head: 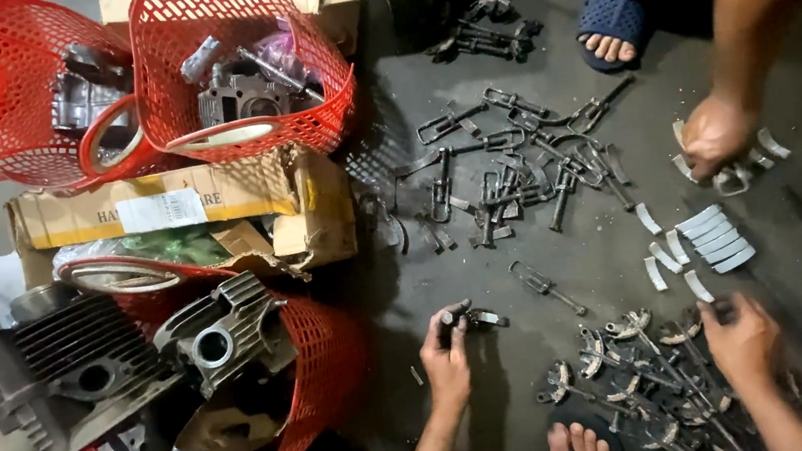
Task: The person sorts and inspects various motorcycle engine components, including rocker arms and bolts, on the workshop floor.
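Small dark greasy metal part half hidden, pinched by closed left hand; right hand curled over tangled grey metal levers, grasp unclear.

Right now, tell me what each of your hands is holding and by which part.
The left hand pinches a small dark metal part by its near end. The right hand rests on the pile of metal parts; whether it grips one cannot be told.

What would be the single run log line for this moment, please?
left hand: holds small dark metal part | right hand: on pile of metal parts | other person's hand: on curved grey strips
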